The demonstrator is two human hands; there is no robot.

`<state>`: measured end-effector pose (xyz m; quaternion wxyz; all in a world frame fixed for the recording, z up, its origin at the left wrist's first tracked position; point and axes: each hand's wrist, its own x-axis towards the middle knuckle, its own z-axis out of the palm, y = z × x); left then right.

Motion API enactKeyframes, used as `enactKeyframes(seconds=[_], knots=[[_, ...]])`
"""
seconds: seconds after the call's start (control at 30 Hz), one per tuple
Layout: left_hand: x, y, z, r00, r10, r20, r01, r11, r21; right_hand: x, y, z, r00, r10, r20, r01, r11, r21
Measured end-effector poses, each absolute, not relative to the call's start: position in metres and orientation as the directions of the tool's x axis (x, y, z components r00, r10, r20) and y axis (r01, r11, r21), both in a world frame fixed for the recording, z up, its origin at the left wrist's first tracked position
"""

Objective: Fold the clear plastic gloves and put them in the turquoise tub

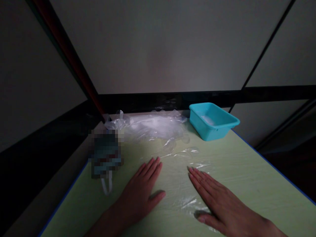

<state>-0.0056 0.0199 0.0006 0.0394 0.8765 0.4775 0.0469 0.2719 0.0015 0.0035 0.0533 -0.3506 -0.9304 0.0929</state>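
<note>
Plastic film [189, 202] lies thin and clear on the desk [256, 187], nearer us than the blue basket [212, 126]. We rest our right hand [219, 200] on its edge, fingers straight and close together, gripping nothing; left of the film, our left hand [142, 192] lies flat, fingers extended, thumb spread, holding nothing.

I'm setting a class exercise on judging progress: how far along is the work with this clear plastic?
Looks done: a clear plastic sheet lies largely spread on the table. In hand: the left hand and right hand lie flat, fingers extended. Apparently left: creases between them, plus the rumpled plastic pile behind. The end point can't be told.
</note>
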Motion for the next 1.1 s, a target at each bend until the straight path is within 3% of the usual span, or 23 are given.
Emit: enactKeyframes(seconds=[0.13, 0.3, 0.47, 0.63, 0.87, 1.1], knots=[[-0.015, 0.022, 0.0, 0.522, 0.853, 0.012, 0.848, -0.521, 0.092, 0.271, 0.002, 0.003, -0.751, 0.66, 0.017, 0.645, 0.739, -0.196], [0.001, 0.019, 0.015, 0.553, 0.828, 0.087, 0.825, -0.559, 0.08, 0.272, 0.001, 0.002, -0.748, 0.663, 0.031, 0.643, 0.736, -0.214], [0.059, 0.019, 0.027, 0.672, 0.73, 0.125, 0.713, -0.683, 0.157, 0.272, 0.0, -0.002, -0.746, 0.662, 0.076, 0.634, 0.74, -0.224], [0.085, 0.022, 0.006, 0.671, 0.726, 0.147, 0.693, -0.686, 0.225, 0.271, 0.001, -0.002, -0.744, 0.66, 0.105, 0.631, 0.746, -0.213], [0.061, 0.025, -0.001, 0.668, 0.736, 0.114, 0.714, -0.676, 0.183, 0.271, 0.002, -0.001, -0.749, 0.661, 0.038, 0.641, 0.738, -0.212], [0.005, 0.027, -0.002, 0.564, 0.825, 0.038, 0.815, -0.563, 0.136, 0.271, 0.002, 0.001, -0.746, 0.665, 0.015, 0.649, 0.733, -0.205]])
